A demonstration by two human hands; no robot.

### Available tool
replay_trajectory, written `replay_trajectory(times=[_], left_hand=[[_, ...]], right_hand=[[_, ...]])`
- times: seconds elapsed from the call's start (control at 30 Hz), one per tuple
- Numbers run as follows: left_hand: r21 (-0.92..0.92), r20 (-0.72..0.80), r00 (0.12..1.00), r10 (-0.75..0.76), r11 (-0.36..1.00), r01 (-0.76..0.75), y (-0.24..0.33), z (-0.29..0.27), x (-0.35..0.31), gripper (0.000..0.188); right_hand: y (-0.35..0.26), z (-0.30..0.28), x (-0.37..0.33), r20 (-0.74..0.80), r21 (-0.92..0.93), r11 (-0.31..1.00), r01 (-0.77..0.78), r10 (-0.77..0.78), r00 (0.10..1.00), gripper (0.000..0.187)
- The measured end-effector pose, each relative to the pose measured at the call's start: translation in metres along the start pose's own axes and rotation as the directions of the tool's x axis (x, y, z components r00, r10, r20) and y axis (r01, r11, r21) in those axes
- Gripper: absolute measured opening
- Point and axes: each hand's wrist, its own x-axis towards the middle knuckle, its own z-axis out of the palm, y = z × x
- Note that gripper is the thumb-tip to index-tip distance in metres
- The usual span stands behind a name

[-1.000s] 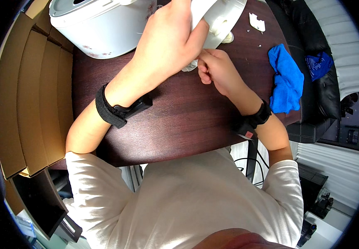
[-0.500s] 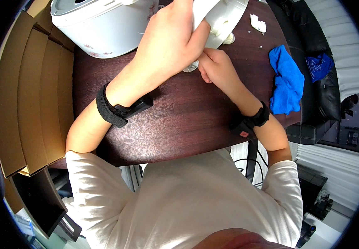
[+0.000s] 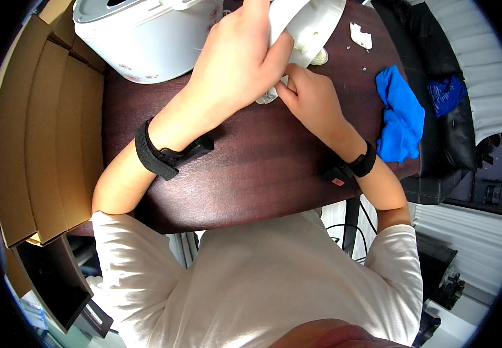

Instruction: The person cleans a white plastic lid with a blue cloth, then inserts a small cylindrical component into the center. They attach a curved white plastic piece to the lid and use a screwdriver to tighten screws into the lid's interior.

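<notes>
A white curved plastic cover, hollow on the side that shows, is tilted up at the far edge of the view. My left hand is closed around its left side, thumb on the near face. Just below, my right hand has its fingers bent together near the cover's lower edge; whatever they pinch is hidden. A crumpled-looking whitish piece peeks out beneath my left hand, beside the right fingertips. To the left stands a white rounded appliance body with a floral print and a grey top, like a rice cooker.
Brown cardboard boxes line the left side of the dark wooden table. On its right lie a blue cloth and a small broken white plastic piece with crumbs. A small round whitish part rests beside the cover. Beyond is a black sofa.
My right hand has turned and shifted slightly, its thumb and index finger now closer to the cover's lower edge. My left hand keeps its hold almost unmoved.
</notes>
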Motion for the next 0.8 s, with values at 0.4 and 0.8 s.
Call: replay_trajectory(times=[0.4, 0.8], left_hand=[[-0.01, 0.016, 1.0, 0.011, 1.0, -0.01, 0.0024, -0.0013, 0.0005, 0.036], [0.009, -0.007, 1.0, 0.03, 1.0, -0.03, 0.0023, -0.0005, 0.0009, 0.037]], right_hand=[[0.0076, 0.0058, -0.0014, -0.063, -0.059, 0.983, 0.175, -0.178, 0.982, 0.014], [0.003, 0.0053, -0.0021, -0.064, -0.077, 0.982, 0.172, -0.177, 0.982, 0.013]])
